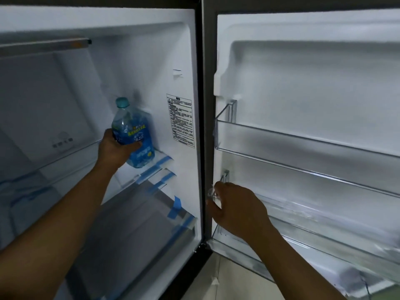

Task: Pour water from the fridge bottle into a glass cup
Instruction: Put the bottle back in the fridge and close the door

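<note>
Bottle (133, 135) first: one clear plastic water bottle with a teal screw cap and a blue printed label, its body ribbed near the base, tilted with the cap leaning away toward the back wall. Whether it is full cannot be told through the blue label. The left hand (115, 151) is wrapped around its lower half, fingers curled across the label, and the bottle's base sits at or just above the glass shelf (71, 155) right beside that hand.

Just below the left forearm lies a second level, a grey panel (129, 230) with strips of blue tape (176, 207) along its edge; more tape marks the shelf end by the bottle.

The right hand (237, 210) is closed around a small clear glass cup (213, 194) — only the rim and part of the wall show past the knuckles, and any contents cannot be made out. It hovers at the inner edge of the open fridge door (303, 83).

Beyond that hand, two transparent plastic door bins (303, 148) run across the door, smooth-walled and glossy; nothing can be seen stored in them.
</note>
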Motion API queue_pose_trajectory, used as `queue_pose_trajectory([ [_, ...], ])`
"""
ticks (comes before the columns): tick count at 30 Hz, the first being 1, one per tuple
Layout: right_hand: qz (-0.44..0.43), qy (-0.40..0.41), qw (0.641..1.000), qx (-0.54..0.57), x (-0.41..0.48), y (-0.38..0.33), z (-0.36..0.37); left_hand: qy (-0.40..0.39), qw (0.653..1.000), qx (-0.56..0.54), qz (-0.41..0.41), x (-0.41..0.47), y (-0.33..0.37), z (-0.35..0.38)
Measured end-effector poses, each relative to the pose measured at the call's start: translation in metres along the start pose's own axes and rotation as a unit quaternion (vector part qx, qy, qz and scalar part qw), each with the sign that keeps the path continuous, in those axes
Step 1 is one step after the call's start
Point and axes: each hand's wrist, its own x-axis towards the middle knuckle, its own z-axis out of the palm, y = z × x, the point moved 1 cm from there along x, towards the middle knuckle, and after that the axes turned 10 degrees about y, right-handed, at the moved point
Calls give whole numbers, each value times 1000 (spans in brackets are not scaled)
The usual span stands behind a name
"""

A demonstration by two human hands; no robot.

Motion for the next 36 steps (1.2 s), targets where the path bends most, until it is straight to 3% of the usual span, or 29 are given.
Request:
queue_pose_trajectory([
  [7, 13, -9, 1000, -9, 1, 6, -1, -32, 999, 6, -5, 19, 1, 3],
  [17, 46, -18, 999, -8, 2, 0, -7, 21, 1000, -3, -15, -13, 10, 4],
  [21, 65, -14, 998, -13, 0, -6, -6, 81, 995, -34, 40, -56, 36, 6],
  [23, 73, -17, 997, -14, -1, -12, -7, 28, 997, -55, 52, -91, 51, 15],
  [26, 70, -14, 997, -29, -6, -22, -11, -116, 984, -112, 69, -150, 70, 37],
  [30, 80, -20, 994, -66, -26, -33, -23, -272, 949, -60, 150, -215, 86, 51],
  [36, 165, -3, 976, -145, -104, -23, -71, -321, 885, 14, 336, -269, 103, 39],
])
